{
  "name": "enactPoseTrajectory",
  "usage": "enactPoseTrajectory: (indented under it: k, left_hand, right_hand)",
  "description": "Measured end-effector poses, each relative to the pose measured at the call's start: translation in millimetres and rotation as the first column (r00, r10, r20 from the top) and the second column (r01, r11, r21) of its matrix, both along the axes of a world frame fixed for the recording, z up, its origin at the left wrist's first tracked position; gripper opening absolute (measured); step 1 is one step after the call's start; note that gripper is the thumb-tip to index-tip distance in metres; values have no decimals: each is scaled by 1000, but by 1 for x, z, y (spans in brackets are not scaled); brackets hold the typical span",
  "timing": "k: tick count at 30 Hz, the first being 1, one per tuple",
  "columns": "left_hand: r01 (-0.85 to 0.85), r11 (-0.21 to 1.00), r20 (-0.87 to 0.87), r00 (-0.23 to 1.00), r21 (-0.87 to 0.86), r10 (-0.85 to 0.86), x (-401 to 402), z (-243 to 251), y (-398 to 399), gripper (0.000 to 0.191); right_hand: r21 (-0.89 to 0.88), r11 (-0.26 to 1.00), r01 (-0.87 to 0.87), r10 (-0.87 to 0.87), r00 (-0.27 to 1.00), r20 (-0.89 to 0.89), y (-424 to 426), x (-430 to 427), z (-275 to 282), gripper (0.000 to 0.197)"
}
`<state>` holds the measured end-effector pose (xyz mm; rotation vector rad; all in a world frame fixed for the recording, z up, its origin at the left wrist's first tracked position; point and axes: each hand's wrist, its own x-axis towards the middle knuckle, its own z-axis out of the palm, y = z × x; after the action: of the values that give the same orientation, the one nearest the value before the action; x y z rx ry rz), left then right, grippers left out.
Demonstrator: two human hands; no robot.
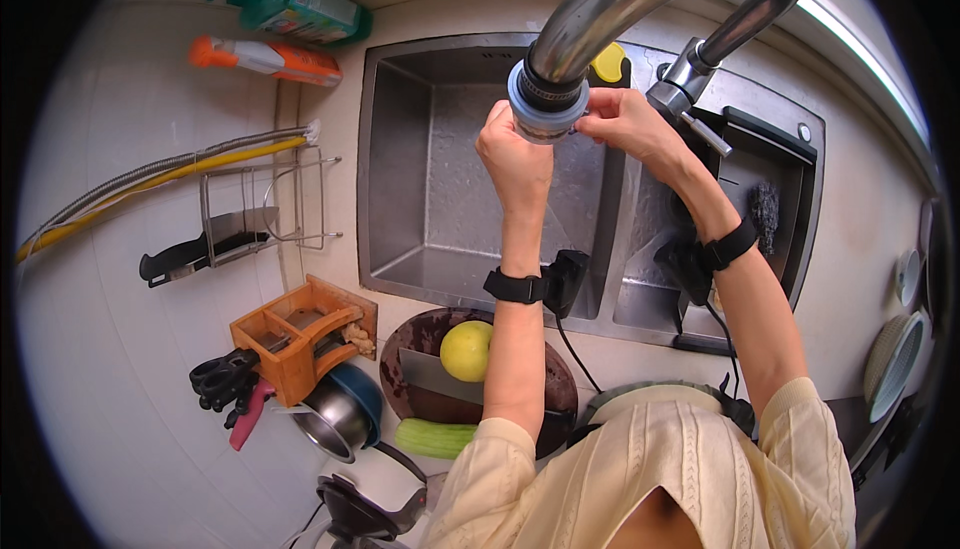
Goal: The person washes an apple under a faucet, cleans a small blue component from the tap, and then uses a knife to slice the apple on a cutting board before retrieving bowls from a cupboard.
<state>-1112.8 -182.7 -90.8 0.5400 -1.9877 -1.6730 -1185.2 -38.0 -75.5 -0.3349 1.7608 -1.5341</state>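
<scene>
A curved metal faucet arches over a double stainless steel sink. At its spout end is a pale blue and clear faucet filter with a metal hose clamp above it. My left hand is raised beside and below the filter, its fingers curled and partly hidden behind it; what they hold cannot be told. My right hand is at the filter's right side, thumb and forefinger close together near its rim. Whether something small is between them is unclear.
Left stand green and orange bottles, a wire rack with a knife and a wooden holder with scissors. Below the sink, a round board bears a yellow-green fruit, a cleaver and a peeled green vegetable. A scrubber lies in the right basin.
</scene>
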Motion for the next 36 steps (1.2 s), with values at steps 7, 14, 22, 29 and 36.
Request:
enactPoseTrajectory:
  k: [7, 14, 22, 29, 36]
  left_hand:
    - [-29, 999, -17, 999, -16, 29, 1, -3, 0, 14]
    - [-76, 996, -5, 997, -53, 75, 3, -2, -2, 11]
    - [-74, 997, -24, 997, -9, 73, 2, -7, -3, 9]
    - [7, 999, 23, 1000, 37, -8, 2, -2, 2, 12]
    - [-53, 994, -31, 998, 98, 57, -2, -10, 2, 13]
  right_hand:
    - [-2, 992, 127, -127, 989, -82, -2, 8, -3, 17]
    - [-23, 983, 182, -179, 924, -339, -11, 16, 3, 10]
    - [16, 998, 59, -27, 661, -750, -3, 17, 6, 17]
    - [74, 993, -93, 118, 684, -720, -2, 5, 7, 20]
    - [50, 983, 179, -140, 889, -437, 4, 17, -2, 11]
